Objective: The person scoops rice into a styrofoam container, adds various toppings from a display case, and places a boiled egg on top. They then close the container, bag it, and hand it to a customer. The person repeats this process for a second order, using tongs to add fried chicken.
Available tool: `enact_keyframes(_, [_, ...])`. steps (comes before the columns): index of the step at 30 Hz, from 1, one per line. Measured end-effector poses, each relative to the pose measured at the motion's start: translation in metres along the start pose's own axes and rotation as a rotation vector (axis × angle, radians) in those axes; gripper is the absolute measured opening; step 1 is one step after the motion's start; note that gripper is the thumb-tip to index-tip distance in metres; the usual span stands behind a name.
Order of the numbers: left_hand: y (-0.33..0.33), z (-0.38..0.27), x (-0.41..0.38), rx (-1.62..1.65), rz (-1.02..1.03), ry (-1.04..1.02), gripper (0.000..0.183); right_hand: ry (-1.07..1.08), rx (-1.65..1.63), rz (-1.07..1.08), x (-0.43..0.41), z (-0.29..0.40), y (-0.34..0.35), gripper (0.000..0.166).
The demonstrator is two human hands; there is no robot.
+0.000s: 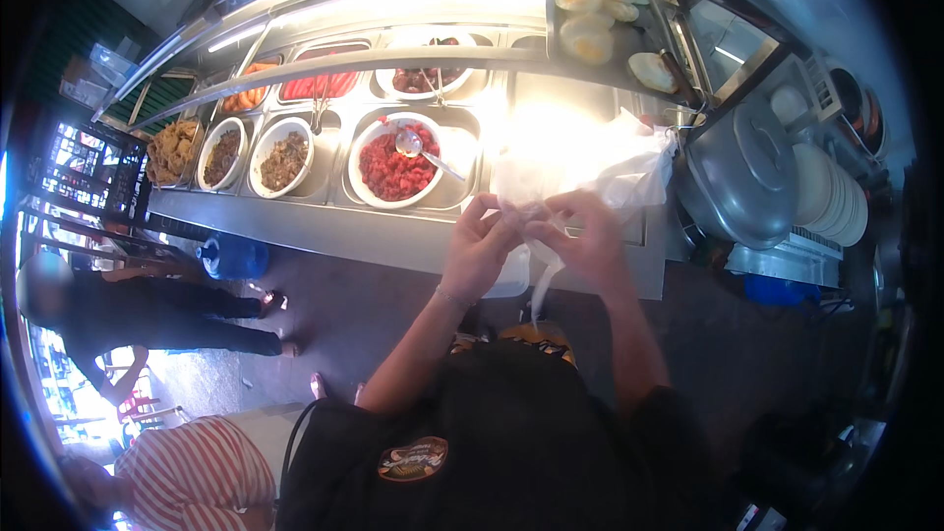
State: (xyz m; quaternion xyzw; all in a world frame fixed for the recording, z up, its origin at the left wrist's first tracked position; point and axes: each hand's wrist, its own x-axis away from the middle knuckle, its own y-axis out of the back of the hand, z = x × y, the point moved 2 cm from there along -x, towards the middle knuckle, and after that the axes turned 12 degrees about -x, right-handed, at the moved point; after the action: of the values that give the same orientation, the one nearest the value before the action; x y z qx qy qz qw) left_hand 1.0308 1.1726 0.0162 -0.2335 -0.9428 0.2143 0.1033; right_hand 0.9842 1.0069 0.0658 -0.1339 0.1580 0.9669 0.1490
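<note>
My left hand (479, 247) and my right hand (594, 243) meet over the front of the steel counter. Both pinch the gathered part of a thin, whitish plastic bag (547, 269), and a twisted strip of it hangs down. Glare hides much of the bag's upper part and what it may contain. Below my fingers a pale plastic container or lid (514, 276) is partly visible. More crumpled plastic bags (634, 173) lie just beyond my right hand. To the left stands a white bowl of red diced food (380, 177), with a metal spoon (409, 144) resting in it.
Two smaller bowls of cooked food (291, 177) (214, 173) stand farther left. A tray of fried eggs (612, 51) is overhead at right. Beside the counter are a large lidded metal pot (752, 177) and stacked plates (848, 206). Two people (162, 302) (199, 472) are at left.
</note>
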Motion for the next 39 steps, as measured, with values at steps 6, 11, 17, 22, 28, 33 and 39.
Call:
enact_keyframes(6, [0.024,-0.004,0.012,0.08,-0.212,0.085,0.018,-0.051,-0.063,-0.121,-0.011,-0.038,-0.017,0.018])
enact_keyframes(11, [0.04,-0.041,0.026,0.535,-0.155,0.002,0.039,-0.546,-0.55,-0.193,-0.025,-0.107,-0.038,0.02])
enact_keyframes(17, [0.158,-0.058,0.065,-0.788,-0.299,-0.106,0.023,-0.782,-1.175,-0.146,-0.037,-0.086,-0.051,0.035])
enact_keyframes(22, [0.158,-0.034,0.076,-1.413,-0.747,-0.223,0.04,-0.626,0.023,0.198,0.012,-0.156,-0.06,0.063])
enact_keyframes(28, [0.103,0.074,0.059,-1.042,-0.392,-0.019,0.067,-0.674,-0.238,0.174,0.034,-0.146,-0.105,0.061])
enact_keyframes(33, [0.114,0.108,0.056,-1.108,-0.34,-0.176,0.057,-0.802,-0.746,0.14,0.043,-0.159,-0.108,0.073])
enact_keyframes(39, [0.135,0.009,0.103,-1.336,-0.544,-0.063,0.05,-0.747,-0.815,0.199,0.041,-0.137,-0.088,0.075])
